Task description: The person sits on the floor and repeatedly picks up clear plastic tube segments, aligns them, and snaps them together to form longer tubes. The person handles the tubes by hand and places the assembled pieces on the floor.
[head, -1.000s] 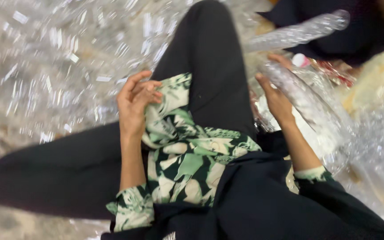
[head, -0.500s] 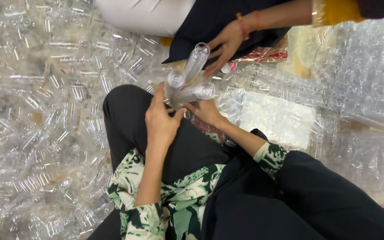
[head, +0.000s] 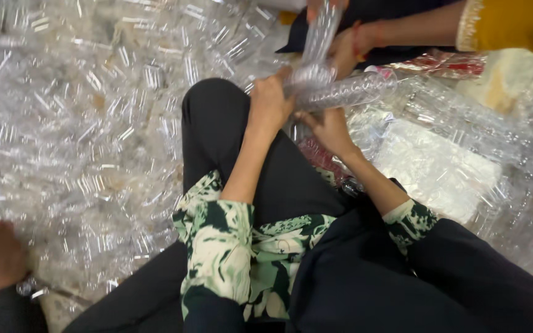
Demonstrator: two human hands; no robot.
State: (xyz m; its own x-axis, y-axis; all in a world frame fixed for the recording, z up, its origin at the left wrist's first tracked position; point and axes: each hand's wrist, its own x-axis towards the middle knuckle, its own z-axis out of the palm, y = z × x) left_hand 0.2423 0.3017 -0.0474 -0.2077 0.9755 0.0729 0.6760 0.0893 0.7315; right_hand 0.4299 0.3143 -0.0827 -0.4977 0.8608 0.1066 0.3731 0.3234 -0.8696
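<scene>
While the left hand (head: 271, 98) is curling shut around the near end of a clear ribbed plastic tube (head: 340, 92) above the black-trousered knee (head: 217, 117), the right hand (head: 327, 126) is gripping it from beneath, forearms reaching forward, and a co-worker's hand (head: 347, 49) is holding a second tube (head: 321, 31) upright just beyond.

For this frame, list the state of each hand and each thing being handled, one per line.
left hand: closed around the end of the stack of clear plastic cups
right hand: under the stack, gripping it
stack of clear plastic cups: lying sideways, nested
co-worker's hand: holding an upright clear stack
loose clear cups: strewn over the floor
</scene>
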